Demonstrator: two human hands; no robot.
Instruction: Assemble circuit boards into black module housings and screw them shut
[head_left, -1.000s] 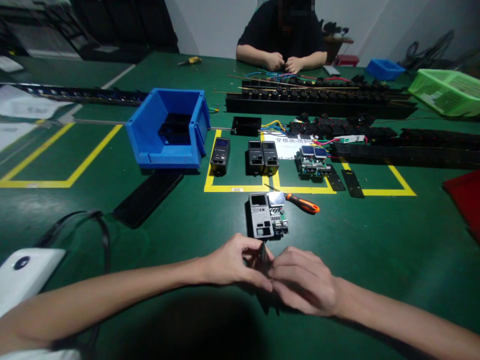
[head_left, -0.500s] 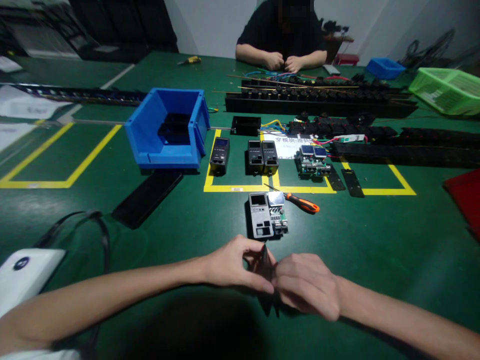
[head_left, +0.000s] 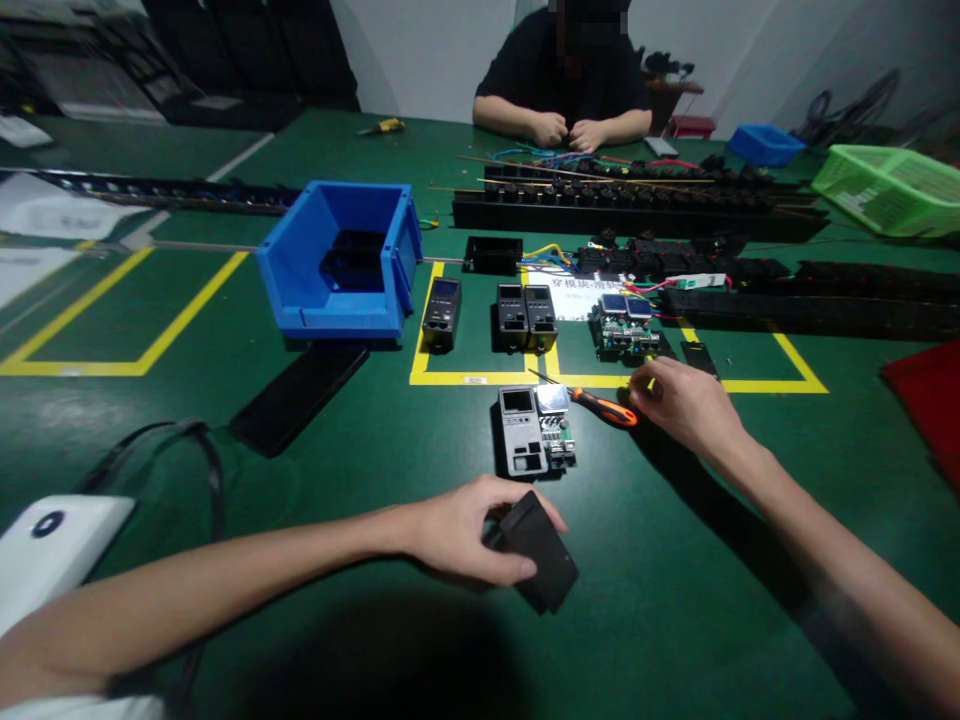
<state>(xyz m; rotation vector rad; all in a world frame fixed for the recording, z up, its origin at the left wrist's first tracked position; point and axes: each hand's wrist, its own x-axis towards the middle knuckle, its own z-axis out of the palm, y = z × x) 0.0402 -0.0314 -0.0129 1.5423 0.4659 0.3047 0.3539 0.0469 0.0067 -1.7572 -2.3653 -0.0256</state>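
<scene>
My left hand (head_left: 469, 530) grips a black plastic housing (head_left: 544, 555) between thumb and fingers, tilted above the table. My right hand (head_left: 686, 400) is away to the right, its fingers curled by the orange-handled screwdriver (head_left: 604, 408); whatever they pinch is hidden. Past that hand a thin black plate (head_left: 699, 358) is partly covered by it. In front of the left hand lie a grey faceplate (head_left: 517, 430) with cut-outs and a green circuit board (head_left: 556, 432) with a small display. More circuit boards (head_left: 628, 328) with displays sit behind the screwdriver.
A blue bin (head_left: 337, 320) holds black parts. Assembled black modules (head_left: 441, 312) stand within yellow tape. Long black rails (head_left: 637, 212) with wires lie farther back, before a co-worker (head_left: 562, 90). At left are a dark phone-like slab (head_left: 300, 398) and a white device (head_left: 64, 550).
My right hand has let go of the black housing and moved right and forward to beside the screwdriver. My left hand keeps the housing, now turned with its flat side showing.
</scene>
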